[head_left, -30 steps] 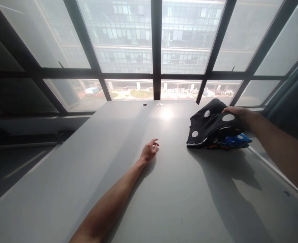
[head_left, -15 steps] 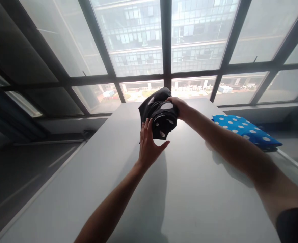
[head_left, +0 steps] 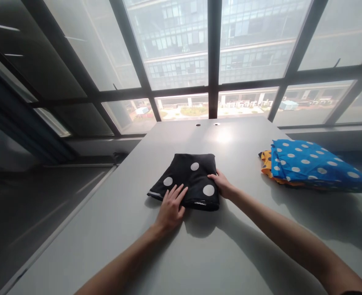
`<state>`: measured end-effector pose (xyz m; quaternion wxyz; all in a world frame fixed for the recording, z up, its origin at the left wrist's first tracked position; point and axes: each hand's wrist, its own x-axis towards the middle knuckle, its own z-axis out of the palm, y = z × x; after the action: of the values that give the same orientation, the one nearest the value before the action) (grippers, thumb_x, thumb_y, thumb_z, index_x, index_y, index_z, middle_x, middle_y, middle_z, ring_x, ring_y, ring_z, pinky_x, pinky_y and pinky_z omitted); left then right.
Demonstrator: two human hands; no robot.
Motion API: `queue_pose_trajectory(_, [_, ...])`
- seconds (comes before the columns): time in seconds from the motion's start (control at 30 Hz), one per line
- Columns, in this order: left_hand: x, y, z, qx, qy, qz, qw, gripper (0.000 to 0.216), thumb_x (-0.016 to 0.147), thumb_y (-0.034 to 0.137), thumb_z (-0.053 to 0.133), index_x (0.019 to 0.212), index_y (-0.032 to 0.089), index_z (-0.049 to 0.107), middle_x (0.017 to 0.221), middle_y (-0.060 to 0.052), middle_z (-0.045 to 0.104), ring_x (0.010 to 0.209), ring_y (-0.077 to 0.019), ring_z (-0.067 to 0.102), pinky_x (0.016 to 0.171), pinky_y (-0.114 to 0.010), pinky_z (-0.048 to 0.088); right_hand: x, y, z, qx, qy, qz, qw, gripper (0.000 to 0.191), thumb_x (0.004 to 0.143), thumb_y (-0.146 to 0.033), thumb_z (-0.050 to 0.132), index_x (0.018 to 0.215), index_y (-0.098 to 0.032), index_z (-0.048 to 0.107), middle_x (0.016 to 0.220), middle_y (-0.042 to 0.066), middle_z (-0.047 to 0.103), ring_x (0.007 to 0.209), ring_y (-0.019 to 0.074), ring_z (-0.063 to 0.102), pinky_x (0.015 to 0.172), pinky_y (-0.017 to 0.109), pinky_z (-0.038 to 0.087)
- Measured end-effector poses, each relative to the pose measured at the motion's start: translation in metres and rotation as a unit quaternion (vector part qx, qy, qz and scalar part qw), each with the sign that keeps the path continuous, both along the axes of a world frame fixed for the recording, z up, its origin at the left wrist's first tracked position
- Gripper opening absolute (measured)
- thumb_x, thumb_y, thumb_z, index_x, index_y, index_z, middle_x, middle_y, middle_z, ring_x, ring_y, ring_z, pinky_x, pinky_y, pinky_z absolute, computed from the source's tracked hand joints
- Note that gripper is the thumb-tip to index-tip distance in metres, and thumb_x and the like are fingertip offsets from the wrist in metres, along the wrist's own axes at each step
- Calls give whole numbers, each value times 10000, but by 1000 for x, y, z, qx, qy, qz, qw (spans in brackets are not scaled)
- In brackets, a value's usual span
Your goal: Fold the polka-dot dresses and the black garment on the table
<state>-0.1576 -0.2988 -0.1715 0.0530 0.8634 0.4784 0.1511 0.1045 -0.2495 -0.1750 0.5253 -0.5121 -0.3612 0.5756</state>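
Note:
A black folded cloth with white dots (head_left: 196, 178) lies on the white table in front of me, its front left corner sticking out to the side. My left hand (head_left: 171, 209) rests on the cloth's near edge, fingers stretched over the top and the thumb at the front edge. At the cloth's right edge, my right hand (head_left: 222, 183) pinches the fabric, with the thumb on top and the other fingers partly hidden.
On the right of the white table (head_left: 107, 233), a blue folded cloth with white dots (head_left: 313, 164) lies over a yellow cloth with dark dots (head_left: 266, 167). Large windows (head_left: 181, 45) rise beyond the far edge. Two round holes (head_left: 198, 125) pierce the tabletop there.
The black cloth has come down from mid-air, rolled up, to lie flat on the table. Both hands have moved down with it. The view has shifted, showing more of the pile at right.

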Motion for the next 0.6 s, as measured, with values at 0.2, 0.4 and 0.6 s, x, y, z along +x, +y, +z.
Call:
queue_pose_trajectory(0.2, [62, 12, 47, 25, -89, -34, 995, 493, 981, 280, 542, 1463, 242, 637, 1605, -75, 528, 1508, -299, 446, 1281, -548, 318, 37, 9, -12, 48, -196, -40, 979, 244, 804, -376, 679, 913, -169, 749, 866, 99, 779, 755, 230, 710, 648, 305, 565])
queue_pose_trajectory(0.4, [127, 34, 17, -17, -7, -7, 1000, 758, 911, 574, 702, 1608, 403, 461, 1762, -78, 233, 1598, -487, 155, 1172, -848, 169, 64, -16, -34, 78, -219, -126, 964, 438, 852, -455, 570, 1126, -139, 699, 901, 106, 741, 643, 192, 657, 546, 292, 518])
queue_pose_trajectory(0.6, [109, 35, -7, -38, 39, 0, 999, 708, 905, 607, 691, 1570, 460, 497, 1784, -4, 155, 1608, -479, 103, 1172, -854, 127, 74, -31, -44, 116, -203, -136, 963, 376, 840, -450, 597, 1074, -172, 691, 706, 29, 653, 571, 161, 584, 498, 258, 449])
